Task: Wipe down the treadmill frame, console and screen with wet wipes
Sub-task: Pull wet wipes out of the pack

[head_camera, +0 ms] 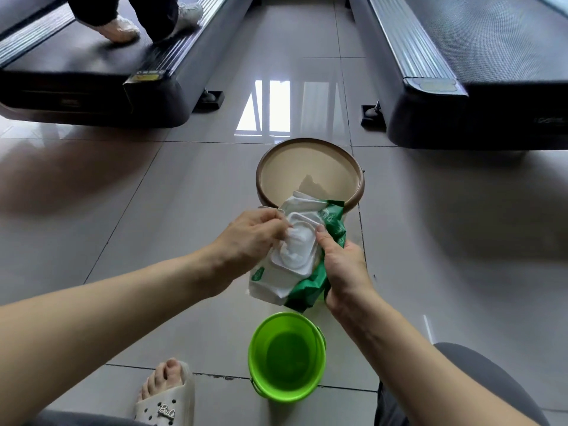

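The pack of wet wipes [278, 279] is sitting between my hands, long side pointing away from me. My right hand [344, 269] is gripping the pack's right edge. My left hand [249, 235] is pinching the wipe [295, 250] poking from its middle. The treadmill [479, 118] is standing beyond the pack.

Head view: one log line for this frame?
step: pulling wipe | left hand: pinches wipe | right hand: grips wipes pack, lid open | green bucket: on floor nearby

Green/white wipes pack [296, 256]; lime bucket [287, 358]; beige bin [310, 176].
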